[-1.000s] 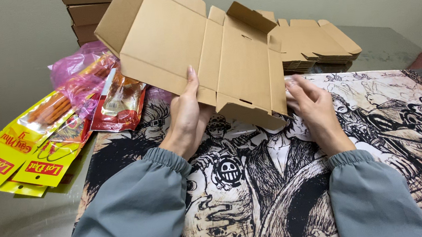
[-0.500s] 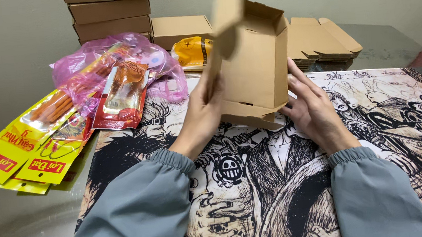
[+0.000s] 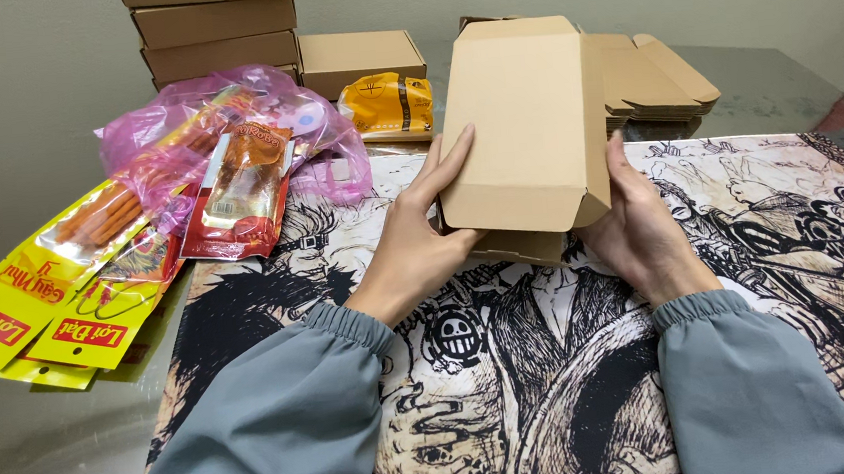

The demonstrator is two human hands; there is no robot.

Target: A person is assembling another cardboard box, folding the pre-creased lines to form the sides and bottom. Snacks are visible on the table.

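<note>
A brown cardboard box (image 3: 525, 119) stands folded up on the printed black-and-white mat (image 3: 514, 380), its lid flap hanging over the front. My left hand (image 3: 422, 232) grips its left side, fingers flat against the wall. On the box's right side my right hand (image 3: 642, 230) presses against it with the thumb up along the edge. Both grey sleeves reach in from the bottom of the view.
A pink plastic bag (image 3: 233, 131) with snack packets and yellow-headed packets (image 3: 55, 296) lies at the left. Closed cardboard boxes (image 3: 210, 28) stack by the wall, one more box (image 3: 360, 56) behind an orange packet (image 3: 387, 104). Flat unfolded boxes (image 3: 655, 78) lie at the back right.
The flat cardboard sheet has been folded up into a box; its lid has swung down over the front. Both hands moved from under the sheet to the box's sides.
</note>
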